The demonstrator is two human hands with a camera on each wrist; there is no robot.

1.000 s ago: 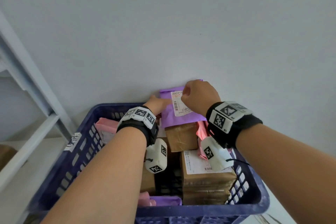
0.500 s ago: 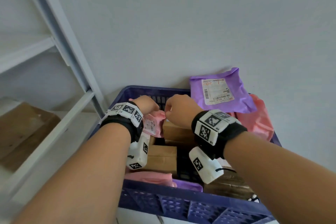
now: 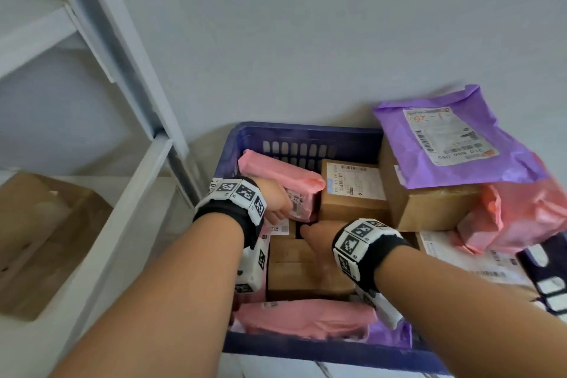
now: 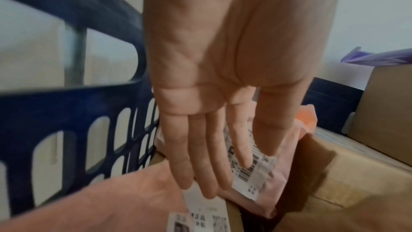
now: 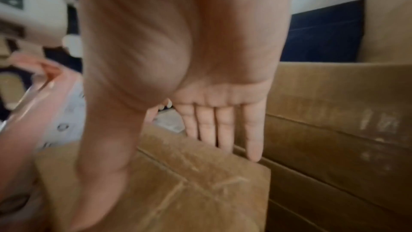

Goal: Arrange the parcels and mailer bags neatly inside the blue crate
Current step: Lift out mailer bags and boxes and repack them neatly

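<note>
Pink mailer (image 3: 306, 317) lies crosswise along the crate's (image 3: 306, 350) near wall. Right hand (image 3: 319, 242), fingers straight, presses a brown box (image 3: 294, 273); left hand (image 3: 273, 201), fingers straight, touches a second pink mailer (image 3: 285, 176) angled toward the far-left corner. Purple mailer (image 3: 454, 138) tops the far-right stack.

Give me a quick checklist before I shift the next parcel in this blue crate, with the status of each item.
1. Left hand free: ok, fingers straight over the pink mailer.
2. Right hand free: ok, open, on the cardboard box.
3. Purple mailer seated: not ok, it perches on a tall box, above the blue crate rim.
4. Red-pink bag inside: not ok, bulging over the right side.
5. Free floor space: cannot tell.
</note>
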